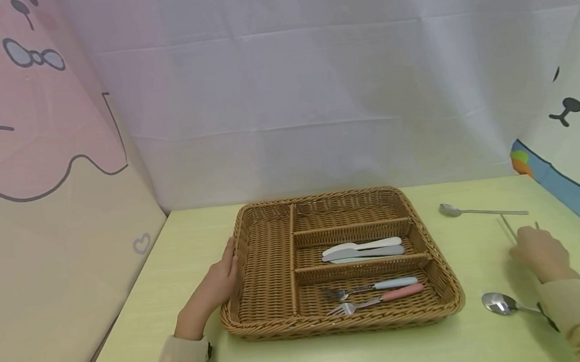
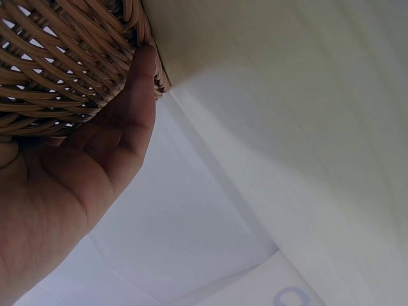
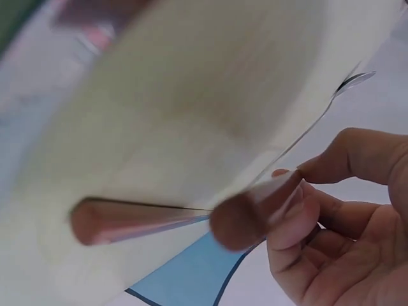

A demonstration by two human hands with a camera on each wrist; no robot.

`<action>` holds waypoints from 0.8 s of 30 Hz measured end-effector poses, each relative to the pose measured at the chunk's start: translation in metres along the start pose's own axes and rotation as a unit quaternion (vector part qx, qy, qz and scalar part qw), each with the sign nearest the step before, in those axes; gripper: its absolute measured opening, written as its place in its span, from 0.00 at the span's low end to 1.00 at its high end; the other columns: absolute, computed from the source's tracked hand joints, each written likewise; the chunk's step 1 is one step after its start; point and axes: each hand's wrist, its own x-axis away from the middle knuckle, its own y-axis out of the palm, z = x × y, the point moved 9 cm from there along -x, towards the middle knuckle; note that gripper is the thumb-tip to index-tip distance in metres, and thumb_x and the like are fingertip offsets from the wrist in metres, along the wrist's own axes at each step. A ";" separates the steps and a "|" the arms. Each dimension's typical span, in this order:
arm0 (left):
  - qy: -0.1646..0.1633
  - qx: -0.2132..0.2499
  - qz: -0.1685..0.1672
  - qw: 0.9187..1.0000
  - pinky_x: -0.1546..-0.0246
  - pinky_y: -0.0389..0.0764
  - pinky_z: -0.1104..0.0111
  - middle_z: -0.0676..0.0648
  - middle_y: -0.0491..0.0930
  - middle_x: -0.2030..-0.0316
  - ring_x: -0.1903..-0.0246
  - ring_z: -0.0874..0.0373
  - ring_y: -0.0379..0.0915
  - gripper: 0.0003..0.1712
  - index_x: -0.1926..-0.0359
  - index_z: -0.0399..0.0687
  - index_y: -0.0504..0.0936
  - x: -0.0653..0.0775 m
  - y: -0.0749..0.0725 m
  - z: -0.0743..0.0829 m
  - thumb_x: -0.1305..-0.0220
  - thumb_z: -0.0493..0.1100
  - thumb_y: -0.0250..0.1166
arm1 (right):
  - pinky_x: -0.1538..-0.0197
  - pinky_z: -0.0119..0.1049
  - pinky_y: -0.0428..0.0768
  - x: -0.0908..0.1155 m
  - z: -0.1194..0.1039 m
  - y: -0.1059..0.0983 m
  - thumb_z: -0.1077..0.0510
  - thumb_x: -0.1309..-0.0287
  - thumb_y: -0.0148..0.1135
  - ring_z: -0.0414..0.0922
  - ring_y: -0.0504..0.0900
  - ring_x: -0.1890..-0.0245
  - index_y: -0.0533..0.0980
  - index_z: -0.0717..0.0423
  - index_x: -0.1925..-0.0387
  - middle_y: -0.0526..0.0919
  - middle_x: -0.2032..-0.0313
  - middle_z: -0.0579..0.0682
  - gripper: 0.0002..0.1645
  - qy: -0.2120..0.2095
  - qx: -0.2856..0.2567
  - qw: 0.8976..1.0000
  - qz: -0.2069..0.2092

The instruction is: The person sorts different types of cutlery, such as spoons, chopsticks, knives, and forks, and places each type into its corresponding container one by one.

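The brown wicker cutlery basket [image 1: 295, 284] stands on the table, split by dividers into compartments. My left hand [image 1: 222, 278] rests against its left outer wall, fingers extended along the weave. Over the right of the table, my right hand [image 1: 542, 254] pinches a slender shiny metal utensil [image 3: 258, 207] between thumb and fingers; its kind is unclear. Another metal handle [image 3: 140, 220] lies close by in the right wrist view. Past the fingers lies a long-handled spoon [image 1: 450, 209]. A larger spoon [image 1: 498, 303] lies near the right sleeve, its handle partly hidden.
Several knives [image 1: 363, 252] lie in the basket's middle right compartment. Below them are a blue-handled fork [image 1: 394, 283] and a pink-handled fork [image 1: 402, 292]. A white cloth [image 1: 282, 89] hangs behind the table [image 1: 337, 361], with printed cloths at both sides.
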 end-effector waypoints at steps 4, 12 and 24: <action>0.001 0.001 0.000 1.000 0.50 0.72 0.43 0.19 0.64 0.44 0.54 0.36 0.72 0.29 0.31 0.32 0.36 0.000 0.000 0.000 0.26 0.42 0.33 | 0.82 0.43 0.70 -0.002 -0.012 -0.003 0.66 0.56 0.51 0.50 0.66 0.83 0.65 0.68 0.81 0.67 0.84 0.57 0.07 -0.017 0.007 1.000 0.019; -0.005 0.004 -0.002 1.000 0.50 0.73 0.43 0.20 0.64 0.44 0.53 0.35 0.71 0.30 0.31 0.33 0.36 0.000 0.001 -0.001 0.26 0.42 0.33 | 0.81 0.49 0.72 -0.006 -0.037 -0.010 0.67 0.59 0.53 0.51 0.68 0.83 0.67 0.70 0.80 0.71 0.84 0.59 0.07 -0.046 0.012 0.997 0.056; -0.002 0.003 -0.002 1.000 0.51 0.73 0.44 0.20 0.64 0.44 0.55 0.36 0.73 0.30 0.31 0.33 0.36 0.000 -0.001 0.003 0.26 0.42 0.33 | 0.88 0.41 0.67 -0.013 -0.088 -0.021 0.70 0.58 0.49 0.49 0.67 0.84 0.70 0.73 0.69 0.75 0.80 0.64 0.10 -0.068 0.003 0.995 0.072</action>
